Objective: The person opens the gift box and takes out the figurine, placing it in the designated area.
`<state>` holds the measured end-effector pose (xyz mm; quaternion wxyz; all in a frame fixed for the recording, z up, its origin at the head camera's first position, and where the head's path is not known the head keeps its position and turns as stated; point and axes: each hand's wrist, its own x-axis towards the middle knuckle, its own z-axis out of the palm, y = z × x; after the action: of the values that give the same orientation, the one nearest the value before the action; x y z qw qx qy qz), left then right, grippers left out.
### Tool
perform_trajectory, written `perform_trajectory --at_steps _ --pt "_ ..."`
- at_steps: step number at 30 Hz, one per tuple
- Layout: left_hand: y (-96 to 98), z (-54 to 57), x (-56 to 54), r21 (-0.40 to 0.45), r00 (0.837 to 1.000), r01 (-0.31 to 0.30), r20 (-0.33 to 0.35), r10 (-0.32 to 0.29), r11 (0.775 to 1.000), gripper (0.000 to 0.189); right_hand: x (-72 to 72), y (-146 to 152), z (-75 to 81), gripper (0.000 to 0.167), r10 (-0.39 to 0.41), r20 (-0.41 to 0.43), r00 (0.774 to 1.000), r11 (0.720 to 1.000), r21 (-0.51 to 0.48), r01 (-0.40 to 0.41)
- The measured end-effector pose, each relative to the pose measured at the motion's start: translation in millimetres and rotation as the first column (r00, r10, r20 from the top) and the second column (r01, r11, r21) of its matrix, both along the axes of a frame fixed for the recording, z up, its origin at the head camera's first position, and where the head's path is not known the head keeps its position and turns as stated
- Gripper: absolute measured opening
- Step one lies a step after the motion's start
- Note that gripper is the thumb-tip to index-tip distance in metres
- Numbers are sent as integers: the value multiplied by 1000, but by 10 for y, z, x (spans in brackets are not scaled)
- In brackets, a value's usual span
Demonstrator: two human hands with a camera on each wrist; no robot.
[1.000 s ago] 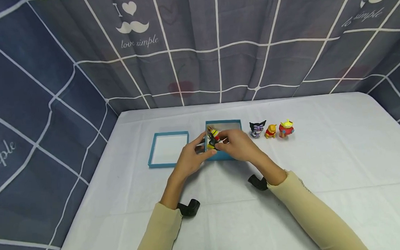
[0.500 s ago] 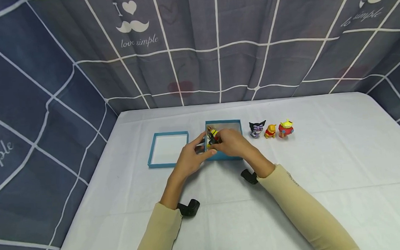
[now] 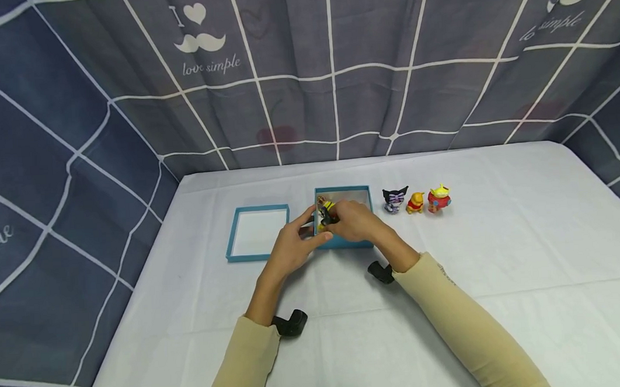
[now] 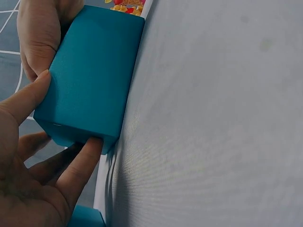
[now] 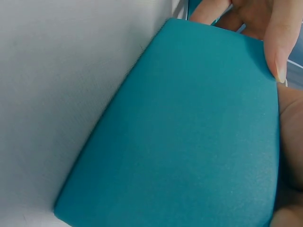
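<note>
In the head view an open blue box (image 3: pixel 350 244) stands on the white tabletop. My left hand (image 3: pixel 290 247) holds its left end, the thumb at the near rim and the fingers against the end wall. The left wrist view shows these fingertips (image 4: pixel 92 144) on the blue side. My right hand (image 3: pixel 354 220) reaches down inside and pinches a small toy figure (image 3: pixel 326 217) with black and yellow parts, at the box's left side. The fingers hide much of this figure. The right wrist view is mostly filled by the box's outer wall (image 5: pixel 180 123).
A shallow blue-rimmed lid (image 3: pixel 247 258) lies left of the box. To the right stand three toy figures: a black-and-purple one (image 3: pixel 394 201), a yellow bear in red (image 3: pixel 416 203) and a yellow-topped red one (image 3: pixel 439 199). A grey grid-patterned curtain (image 3: pixel 306 112) rises behind the table.
My right hand has shifted slightly left and deeper over the toy figure in the box, its forearm following. The left hand keeps its place on the box.
</note>
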<state>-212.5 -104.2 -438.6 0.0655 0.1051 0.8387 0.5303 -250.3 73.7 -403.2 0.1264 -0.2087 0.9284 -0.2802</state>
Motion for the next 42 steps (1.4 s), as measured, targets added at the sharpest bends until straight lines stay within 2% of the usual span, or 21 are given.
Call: perform_trajectory --at_steps 9,15,24,29,36,42 --pt "-10 5 3 10 1000 1 9 -1 1000 75 29 8 -33 22 2 -33 999 999 -47 -3" --pt "-8 8 -2 -6 1000 -1 10 2 1000 75 26 14 -60 26 15 -17 1000 996 -90 -16" --pt "-5 38 -7 -18 1000 -3 -4 3 1000 74 18 40 -21 27 -19 -8 1000 977 -214 17" --pt "-13 60 -1 -5 1000 6 -1 -6 1000 75 8 53 -6 25 -18 -48 999 975 -224 7" --pt "-19 61 -12 0 1000 12 10 -12 1000 74 -10 75 -2 25 -28 -60 998 976 -219 15" --pt "-20 64 -17 6 1000 9 16 -9 1000 74 -13 94 28 30 -16 -30 999 979 -203 10"
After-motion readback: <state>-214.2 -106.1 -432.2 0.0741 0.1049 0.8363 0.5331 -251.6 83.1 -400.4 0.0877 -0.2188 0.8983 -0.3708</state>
